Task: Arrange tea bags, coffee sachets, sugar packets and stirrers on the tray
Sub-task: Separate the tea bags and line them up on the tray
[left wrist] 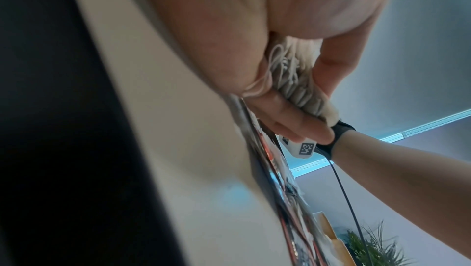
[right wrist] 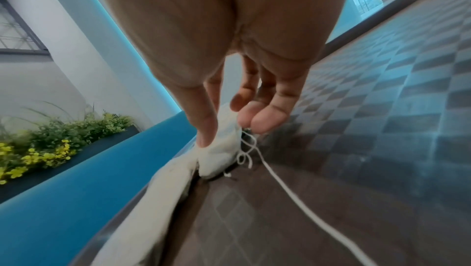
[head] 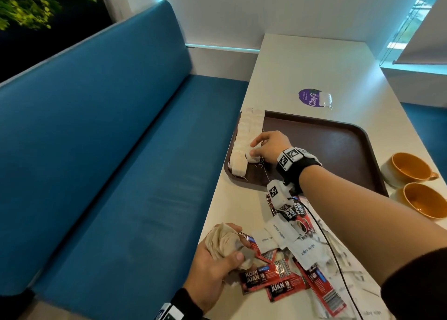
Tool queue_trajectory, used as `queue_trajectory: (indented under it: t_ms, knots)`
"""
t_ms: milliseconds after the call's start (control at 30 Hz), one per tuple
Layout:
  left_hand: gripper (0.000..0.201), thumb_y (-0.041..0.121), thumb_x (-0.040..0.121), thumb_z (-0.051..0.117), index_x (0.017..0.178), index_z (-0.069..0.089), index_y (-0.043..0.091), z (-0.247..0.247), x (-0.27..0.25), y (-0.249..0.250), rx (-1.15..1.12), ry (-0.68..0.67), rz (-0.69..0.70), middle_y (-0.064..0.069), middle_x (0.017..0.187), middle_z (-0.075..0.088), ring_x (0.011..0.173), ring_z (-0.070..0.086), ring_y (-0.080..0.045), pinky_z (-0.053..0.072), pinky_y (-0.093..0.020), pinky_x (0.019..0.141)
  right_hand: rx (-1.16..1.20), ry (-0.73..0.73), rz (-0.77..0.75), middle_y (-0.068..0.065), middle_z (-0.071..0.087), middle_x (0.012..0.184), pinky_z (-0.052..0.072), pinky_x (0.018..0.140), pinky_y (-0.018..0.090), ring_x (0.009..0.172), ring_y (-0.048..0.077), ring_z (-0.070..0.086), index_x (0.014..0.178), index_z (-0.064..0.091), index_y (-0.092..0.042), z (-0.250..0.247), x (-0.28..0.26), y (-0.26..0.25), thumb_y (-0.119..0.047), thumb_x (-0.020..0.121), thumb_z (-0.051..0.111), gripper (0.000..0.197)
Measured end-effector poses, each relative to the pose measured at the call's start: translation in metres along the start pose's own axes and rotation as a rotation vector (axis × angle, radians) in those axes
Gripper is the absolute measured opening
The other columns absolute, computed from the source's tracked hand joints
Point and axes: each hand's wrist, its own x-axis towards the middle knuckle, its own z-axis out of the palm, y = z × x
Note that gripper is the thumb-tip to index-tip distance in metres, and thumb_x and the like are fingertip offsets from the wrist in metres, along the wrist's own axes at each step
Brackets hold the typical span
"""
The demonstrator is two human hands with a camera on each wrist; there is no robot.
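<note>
The tray (head: 338,135) is dark brown with a faint checked texture; the tea bags (head: 244,140) on it are off-white. The coffee sachets (head: 273,279) are red, black and white; the sugar packets (head: 308,250) white with blue lettering; the 2 cups (head: 411,172) orange inside; the bench (head: 108,150) blue.

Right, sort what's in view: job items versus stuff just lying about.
Job items:
tray
tea bag rows on the tray
tea bag under the right hand
tea bag bundle in the left hand
coffee sachets
sugar packets

Lying about:
two orange cups
purple sticker
blue bench
</note>
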Motion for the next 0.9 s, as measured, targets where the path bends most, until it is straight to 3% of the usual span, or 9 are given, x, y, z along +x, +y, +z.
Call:
queue_trajectory:
  t_ms: [167, 300, 400, 533, 633, 700, 800, 833, 900]
  knots:
    - [0.054, 0.005, 0.070, 0.085, 0.116, 0.057, -0.001, 0.003, 0.000, 0.002, -0.034, 0.003, -0.015, -0.030, 0.104, 0.063, 0.090, 0.066, -0.041, 0.057, -0.033, 0.058, -0.091, -0.079, -0.014, -0.013, 0.057, 0.089, 0.040, 0.059, 0.016, 0.080, 0.003, 0.055, 0.094, 0.078, -0.023, 0.005, -0.001, 0.004, -0.025, 0.076, 0.088, 0.021]
    - [0.046, 0.002, 0.075, 0.082, 0.114, 0.059, 0.002, 0.000, 0.002, 0.000, -0.033, 0.020, 0.007, -0.025, 0.099, 0.058, 0.089, 0.062, -0.040, 0.056, -0.036, 0.060, -0.078, -0.043, -0.022, -0.009, 0.060, 0.095, 0.042, 0.059, 0.019, 0.085, 0.010, 0.061, 0.096, 0.076, -0.024, 0.003, -0.005, 0.002, -0.028, 0.076, 0.088, 0.023]
    - [0.042, 0.005, 0.077, 0.082, 0.112, 0.059, 0.007, -0.002, 0.003, -0.002, -0.028, 0.010, 0.016, -0.023, 0.090, 0.057, 0.069, 0.057, -0.028, 0.044, -0.030, 0.046, 0.003, 0.028, -0.061, -0.005, 0.066, 0.090, 0.048, 0.065, 0.023, 0.086, 0.014, 0.066, 0.096, 0.075, -0.024, -0.005, -0.019, -0.002, -0.029, 0.082, 0.082, 0.017]
    - [0.040, 0.005, 0.083, 0.077, 0.114, 0.052, 0.006, 0.003, 0.001, 0.000, -0.029, -0.013, 0.044, -0.024, 0.084, 0.059, 0.061, 0.052, -0.024, 0.037, -0.026, 0.044, 0.167, 0.004, -0.134, -0.008, 0.065, 0.077, 0.049, 0.071, 0.026, 0.074, 0.010, 0.064, 0.093, 0.074, -0.027, -0.022, -0.071, -0.009, -0.026, 0.088, 0.077, 0.007]
    - [0.053, 0.009, 0.078, 0.082, 0.120, 0.050, 0.003, 0.006, 0.001, -0.001, -0.004, 0.038, 0.040, -0.026, 0.088, 0.059, 0.066, 0.057, -0.028, 0.043, -0.028, 0.045, 0.242, -0.081, -0.166, -0.002, 0.069, 0.081, 0.057, 0.073, 0.031, 0.070, 0.010, 0.062, 0.094, 0.074, -0.027, -0.028, -0.128, -0.007, -0.027, 0.089, 0.077, 0.006]
    - [0.050, 0.009, 0.083, 0.079, 0.122, 0.048, 0.004, 0.006, 0.001, -0.001, 0.017, 0.036, 0.059, -0.029, 0.086, 0.060, 0.069, 0.058, -0.032, 0.045, -0.034, 0.046, 0.282, -0.158, -0.162, 0.002, 0.073, 0.089, 0.060, 0.073, 0.031, 0.072, 0.010, 0.065, 0.097, 0.074, -0.025, -0.025, -0.164, -0.001, -0.027, 0.090, 0.076, 0.008]
    - [0.040, 0.003, 0.088, 0.075, 0.116, 0.047, -0.003, 0.009, -0.003, 0.002, -0.023, 0.009, 0.057, -0.033, 0.087, 0.058, 0.066, 0.055, -0.031, 0.050, -0.059, 0.054, 0.348, -0.219, -0.123, 0.005, 0.074, 0.091, 0.062, 0.070, 0.033, 0.071, 0.012, 0.067, 0.096, 0.072, -0.022, -0.009, -0.205, 0.014, -0.023, 0.090, 0.076, 0.007]
    - [0.041, 0.004, 0.085, 0.078, 0.113, 0.050, -0.007, 0.013, -0.004, 0.004, -0.020, 0.024, 0.040, -0.032, 0.088, 0.059, 0.063, 0.057, -0.031, 0.053, -0.062, 0.055, 0.374, -0.224, -0.101, 0.005, 0.073, 0.090, 0.062, 0.071, 0.036, 0.071, 0.014, 0.068, 0.094, 0.072, -0.023, -0.002, -0.215, 0.020, -0.022, 0.089, 0.077, 0.007]
    - [0.048, 0.008, 0.075, 0.084, 0.106, 0.056, -0.015, 0.018, -0.007, 0.007, 0.027, 0.079, 0.022, -0.028, 0.078, 0.063, 0.052, 0.060, -0.029, 0.056, -0.050, 0.049, 0.433, -0.228, -0.064, 0.008, 0.073, 0.089, 0.062, 0.072, 0.041, 0.068, 0.018, 0.069, 0.094, 0.070, -0.022, 0.013, -0.232, 0.033, -0.017, 0.085, 0.080, 0.014]
